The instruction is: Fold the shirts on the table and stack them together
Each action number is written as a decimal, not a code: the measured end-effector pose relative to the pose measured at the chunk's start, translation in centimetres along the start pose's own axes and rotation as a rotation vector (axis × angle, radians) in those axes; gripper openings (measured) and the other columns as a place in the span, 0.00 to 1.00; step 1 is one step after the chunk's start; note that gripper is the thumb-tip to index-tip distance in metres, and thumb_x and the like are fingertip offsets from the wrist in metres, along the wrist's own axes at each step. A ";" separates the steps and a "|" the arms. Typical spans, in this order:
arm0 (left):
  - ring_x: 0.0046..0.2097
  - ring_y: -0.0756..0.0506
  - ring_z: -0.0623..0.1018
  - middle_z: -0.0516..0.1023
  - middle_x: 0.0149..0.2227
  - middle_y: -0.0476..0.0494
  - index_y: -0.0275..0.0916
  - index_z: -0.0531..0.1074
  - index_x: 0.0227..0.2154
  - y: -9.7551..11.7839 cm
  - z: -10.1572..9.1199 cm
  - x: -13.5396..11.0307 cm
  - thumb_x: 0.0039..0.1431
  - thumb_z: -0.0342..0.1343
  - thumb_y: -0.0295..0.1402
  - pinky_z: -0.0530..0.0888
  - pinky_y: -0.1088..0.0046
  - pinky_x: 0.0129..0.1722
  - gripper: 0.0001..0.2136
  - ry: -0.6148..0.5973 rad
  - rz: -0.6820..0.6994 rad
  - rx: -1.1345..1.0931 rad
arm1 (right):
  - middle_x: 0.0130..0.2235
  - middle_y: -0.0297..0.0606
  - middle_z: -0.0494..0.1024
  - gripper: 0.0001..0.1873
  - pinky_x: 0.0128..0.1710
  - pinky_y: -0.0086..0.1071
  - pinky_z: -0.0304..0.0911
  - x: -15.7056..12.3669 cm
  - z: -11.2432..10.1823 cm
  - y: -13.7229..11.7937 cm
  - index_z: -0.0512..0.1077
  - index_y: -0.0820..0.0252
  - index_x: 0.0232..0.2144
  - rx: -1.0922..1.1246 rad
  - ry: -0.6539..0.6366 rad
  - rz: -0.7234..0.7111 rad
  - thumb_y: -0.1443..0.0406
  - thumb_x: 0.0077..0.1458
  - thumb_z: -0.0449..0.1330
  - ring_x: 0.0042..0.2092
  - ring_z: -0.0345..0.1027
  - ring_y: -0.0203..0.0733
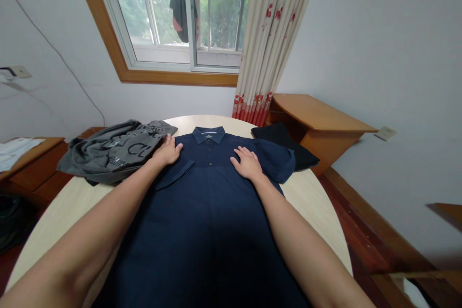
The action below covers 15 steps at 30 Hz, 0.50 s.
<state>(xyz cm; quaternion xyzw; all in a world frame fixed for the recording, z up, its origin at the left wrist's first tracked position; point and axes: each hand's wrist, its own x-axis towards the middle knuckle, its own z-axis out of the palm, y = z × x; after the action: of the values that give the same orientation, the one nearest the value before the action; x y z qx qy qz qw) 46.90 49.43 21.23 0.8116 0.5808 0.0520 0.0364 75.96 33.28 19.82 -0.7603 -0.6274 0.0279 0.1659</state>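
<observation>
A navy polo shirt (209, 202) lies spread face up on a round light wooden table (317, 207), collar toward the window. My left hand (168, 150) rests flat on the shirt's left shoulder, fingers stretched out. My right hand (247, 162) lies flat on the right side of the chest, fingers spread. Neither hand holds anything.
A crumpled grey printed shirt (115, 151) lies at the table's far left. A folded black garment (285, 147) sits at the far right. Wooden side furniture (317, 118) stands by the curtain (269, 43); another wooden surface with papers (16, 151) is at left.
</observation>
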 end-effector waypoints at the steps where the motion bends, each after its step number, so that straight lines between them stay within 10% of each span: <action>1: 0.72 0.36 0.49 0.43 0.72 0.29 0.23 0.49 0.69 0.1 -0.1 -1.1 0.70 0.32 0.46 0.54 0.61 0.68 0.34 0.017 0.033 0.020 | 0.69 0.42 0.59 0.29 0.68 0.49 0.42 0.0 0.0 0.0 0.64 0.58 0.64 0.002 -0.001 0.001 0.53 0.66 0.49 0.70 0.48 0.49; 8: 0.71 0.36 0.53 0.52 0.70 0.28 0.23 0.55 0.67 -0.7 1.0 -9.2 0.68 0.34 0.49 0.56 0.57 0.67 0.36 0.037 0.142 0.100 | 0.69 0.43 0.58 0.29 0.68 0.48 0.41 0.0 -0.1 0.0 0.63 0.58 0.64 0.000 -0.018 0.002 0.53 0.67 0.48 0.70 0.47 0.48; 15: 0.71 0.37 0.53 0.50 0.71 0.30 0.25 0.55 0.68 -2.2 1.2 -9.5 0.66 0.37 0.50 0.56 0.59 0.67 0.37 0.023 0.108 0.060 | 0.69 0.43 0.58 0.29 0.68 0.48 0.41 0.0 -0.2 0.1 0.63 0.57 0.64 -0.003 -0.024 0.003 0.52 0.67 0.49 0.70 0.47 0.48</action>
<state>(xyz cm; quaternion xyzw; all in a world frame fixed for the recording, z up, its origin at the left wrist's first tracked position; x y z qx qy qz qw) 41.93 41.11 19.43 0.8417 0.5380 0.0455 0.0026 76.07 33.27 19.96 -0.7610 -0.6284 0.0366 0.1572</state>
